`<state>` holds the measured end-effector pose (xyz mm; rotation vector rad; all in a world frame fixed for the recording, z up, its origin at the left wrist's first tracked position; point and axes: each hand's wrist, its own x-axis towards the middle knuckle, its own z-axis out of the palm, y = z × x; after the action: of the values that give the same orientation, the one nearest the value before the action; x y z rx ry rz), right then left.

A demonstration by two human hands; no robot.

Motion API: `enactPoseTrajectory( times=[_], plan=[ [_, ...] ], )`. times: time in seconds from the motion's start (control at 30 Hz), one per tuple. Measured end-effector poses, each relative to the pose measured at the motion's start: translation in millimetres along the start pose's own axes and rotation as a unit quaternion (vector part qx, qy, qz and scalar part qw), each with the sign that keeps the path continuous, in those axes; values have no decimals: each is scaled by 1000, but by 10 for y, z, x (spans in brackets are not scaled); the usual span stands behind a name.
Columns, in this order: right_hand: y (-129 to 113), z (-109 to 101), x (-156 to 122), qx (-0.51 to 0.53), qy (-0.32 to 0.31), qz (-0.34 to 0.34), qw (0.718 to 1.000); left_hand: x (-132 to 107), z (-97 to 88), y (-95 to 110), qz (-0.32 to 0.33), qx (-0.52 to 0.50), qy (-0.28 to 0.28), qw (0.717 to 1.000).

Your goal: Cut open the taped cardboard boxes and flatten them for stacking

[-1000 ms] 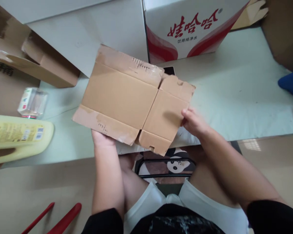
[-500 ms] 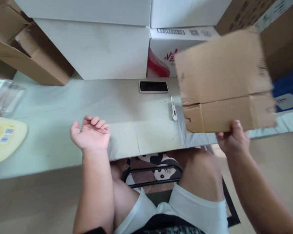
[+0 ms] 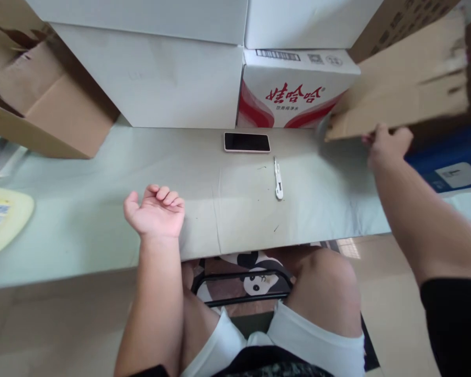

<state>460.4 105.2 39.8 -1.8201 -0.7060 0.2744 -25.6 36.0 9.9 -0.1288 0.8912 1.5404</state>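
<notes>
Pinched by its lower edge, a flat piece of brown cardboard (image 3: 404,78) is in my right hand (image 3: 388,144), at the far right of the table. The cardboard tilts back in front of a larger brown box. My left hand (image 3: 157,212) rests palm up over the table's front part, fingers loosely curled and apart, holding nothing. Between the hands, a white utility knife (image 3: 278,179) lies on the table. Behind it lies a phone (image 3: 247,142) with a dark screen.
White boxes (image 3: 149,78) stand stacked at the back, beside a red-and-white printed carton (image 3: 298,94). An open brown box (image 3: 63,99) stands back left. A yellow bottle (image 3: 8,214) lies at the left edge, a blue container (image 3: 451,162) at the right. The table (image 3: 227,209) has a pale cover.
My right hand has carried the cardboard back and to the right, tilting it, which uncovers the printed carton. My left hand has shifted only slightly.
</notes>
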Motion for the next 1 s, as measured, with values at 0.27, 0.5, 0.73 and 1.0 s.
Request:
enactPoseTrajectory(
  times=[0.27, 0.5, 0.73, 1.0],
  plan=[
    [-74, 785, -136, 9, -88, 158, 983, 106, -95, 106, 5, -16, -28, 999],
    [-88, 637, -662, -13, -176, 150, 973, 30, -168, 195, -8, -41, -55, 998],
    [-732, 1081, -1281, -47, -293, 44, 954, -132, -265, 378, -2, -105, -41, 994],
    [-1400, 2653, -2602, -99, -500, -292, 809, -143, -538, 640, 33, -148, -86, 985]
  ],
)
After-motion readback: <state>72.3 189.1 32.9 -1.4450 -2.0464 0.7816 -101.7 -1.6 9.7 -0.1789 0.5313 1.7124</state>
